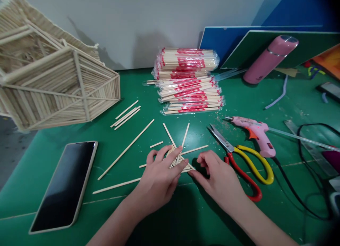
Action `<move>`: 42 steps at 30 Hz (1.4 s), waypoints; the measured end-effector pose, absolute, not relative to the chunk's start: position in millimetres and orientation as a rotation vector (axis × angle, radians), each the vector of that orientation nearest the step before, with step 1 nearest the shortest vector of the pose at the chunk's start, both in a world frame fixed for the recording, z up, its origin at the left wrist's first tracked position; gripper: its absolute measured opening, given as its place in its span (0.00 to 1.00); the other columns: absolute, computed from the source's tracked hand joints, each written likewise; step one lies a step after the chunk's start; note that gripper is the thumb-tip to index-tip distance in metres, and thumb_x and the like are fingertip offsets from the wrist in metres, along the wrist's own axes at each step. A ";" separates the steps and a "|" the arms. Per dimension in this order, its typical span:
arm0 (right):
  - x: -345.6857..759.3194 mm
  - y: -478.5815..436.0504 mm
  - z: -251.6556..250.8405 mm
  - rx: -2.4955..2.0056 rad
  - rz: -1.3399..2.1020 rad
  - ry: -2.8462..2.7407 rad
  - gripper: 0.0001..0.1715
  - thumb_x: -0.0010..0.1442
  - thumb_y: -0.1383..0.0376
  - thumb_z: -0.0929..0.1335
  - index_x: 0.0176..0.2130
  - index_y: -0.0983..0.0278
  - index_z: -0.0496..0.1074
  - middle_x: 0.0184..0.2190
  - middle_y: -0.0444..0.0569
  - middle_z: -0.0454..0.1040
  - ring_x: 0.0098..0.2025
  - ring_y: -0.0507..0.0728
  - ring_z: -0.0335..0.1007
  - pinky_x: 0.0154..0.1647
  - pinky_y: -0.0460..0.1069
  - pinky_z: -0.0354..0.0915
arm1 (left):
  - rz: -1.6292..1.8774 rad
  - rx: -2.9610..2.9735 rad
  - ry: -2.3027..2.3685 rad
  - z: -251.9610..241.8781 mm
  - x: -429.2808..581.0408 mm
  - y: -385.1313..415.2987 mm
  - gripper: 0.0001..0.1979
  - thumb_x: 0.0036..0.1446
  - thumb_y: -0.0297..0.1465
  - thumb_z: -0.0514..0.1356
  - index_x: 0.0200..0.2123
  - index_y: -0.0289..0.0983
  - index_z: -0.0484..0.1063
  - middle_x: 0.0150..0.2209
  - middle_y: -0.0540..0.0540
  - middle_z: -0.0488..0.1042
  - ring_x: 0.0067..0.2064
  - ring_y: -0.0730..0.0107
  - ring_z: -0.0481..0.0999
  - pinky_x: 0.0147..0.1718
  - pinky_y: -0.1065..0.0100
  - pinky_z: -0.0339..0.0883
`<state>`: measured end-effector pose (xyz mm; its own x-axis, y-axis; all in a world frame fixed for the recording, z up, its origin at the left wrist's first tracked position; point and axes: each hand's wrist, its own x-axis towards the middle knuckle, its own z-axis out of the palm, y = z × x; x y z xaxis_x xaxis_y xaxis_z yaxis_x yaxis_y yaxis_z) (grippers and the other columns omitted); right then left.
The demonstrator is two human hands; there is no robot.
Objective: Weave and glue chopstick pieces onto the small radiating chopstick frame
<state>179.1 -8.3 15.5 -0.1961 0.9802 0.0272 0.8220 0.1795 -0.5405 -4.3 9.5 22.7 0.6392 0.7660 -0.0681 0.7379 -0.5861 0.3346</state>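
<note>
A small star-like frame of pale wooden sticks [185, 134], its ends sticking out in several directions, lies on the green table. My left hand [162, 171] is bent over the middle of it, fingers gripping and pressing the crossed sticks and hiding part of them. At its right side my right hand [219, 173] has curled fingers, and its thumb tip touches the end of a wooden stick [191, 167]. Left of my hands lie a long loose stick [126, 149], another long stick [117, 186] partly behind my left hand, and a short piece [156, 144].
Scissors [233, 150] and a pink glue gun [255, 131] with a cord lie right. Plastic-wrapped stick bundles [190, 79] are stacked behind. A phone [65, 186] and a large stick-built model [58, 79] are left; several sticks [126, 115] lie near the model. A pink bottle [269, 60] stands back right.
</note>
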 end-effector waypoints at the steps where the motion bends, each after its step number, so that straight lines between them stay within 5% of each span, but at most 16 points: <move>1: 179.3 -8.4 14.7 -1.696 0.592 -2.095 0.10 0.52 0.63 0.66 0.32 0.61 0.58 0.26 0.41 0.63 0.26 0.50 0.62 0.22 0.43 0.57 | 0.109 2.525 1.203 23.3 -4.4 9.6 0.24 0.50 0.23 0.50 0.51 0.45 0.62 0.58 0.44 0.55 0.56 0.51 0.52 0.45 0.46 0.49; 42: 177.1 -15.7 6.1 -1.709 0.632 -2.039 0.08 0.55 0.62 0.64 0.30 0.61 0.58 0.22 0.39 0.61 0.23 0.49 0.59 0.22 0.43 0.55 | 0.279 2.549 1.259 13.6 -1.3 6.7 0.17 0.55 0.28 0.49 0.47 0.46 0.65 0.56 0.45 0.60 0.54 0.51 0.56 0.42 0.49 0.50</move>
<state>177.1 -15.7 6.1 -0.1692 0.9854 0.0180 0.8026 0.1483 -0.5777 -1.3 6.7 13.6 0.6006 0.7982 0.0466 0.7433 -0.5788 0.3354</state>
